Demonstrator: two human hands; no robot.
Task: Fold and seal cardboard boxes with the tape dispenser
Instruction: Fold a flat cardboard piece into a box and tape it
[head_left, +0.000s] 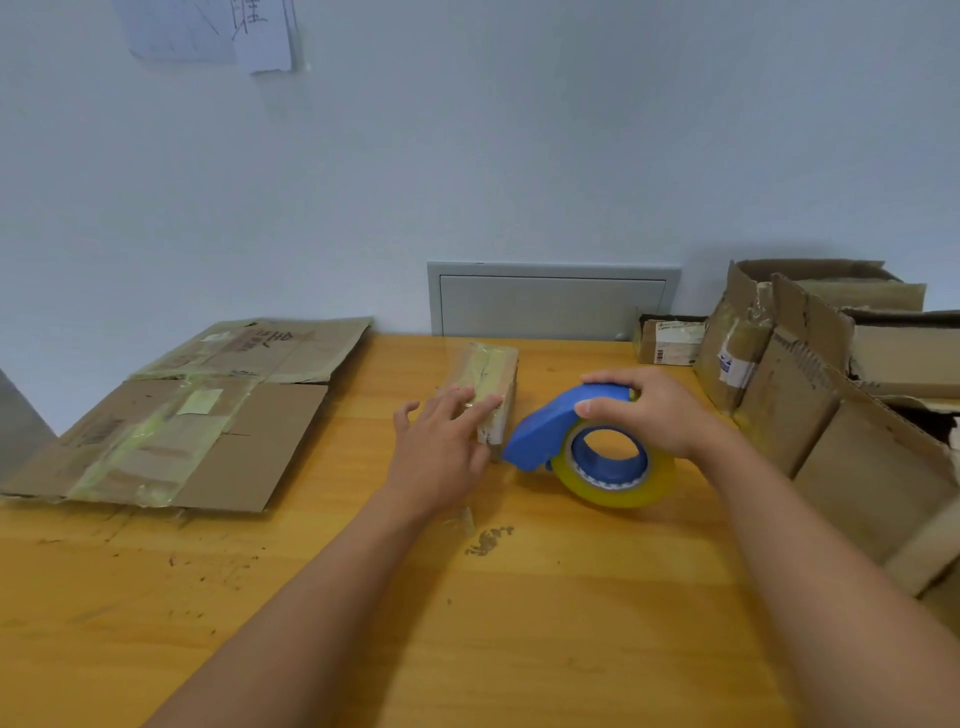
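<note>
On table (519, 623), left hand (441, 441) pressing small taped box (488, 379), right hand (649, 410) gripping tape dispenser (587, 447)

Head-worn camera looks forward and down, seemingly close over the table (519, 623).

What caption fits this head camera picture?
Left hand presses a small taped box while right hand grips the blue tape dispenser on the table.

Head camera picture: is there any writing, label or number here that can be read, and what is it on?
None reads clearly.
White paper sheets on the wall: handwritten strokes, cut off.
Flattened brown cardboard sheet: dark handwriting, illegible.
Small brown cardboard box's white label: barcode and print, too small.
</note>
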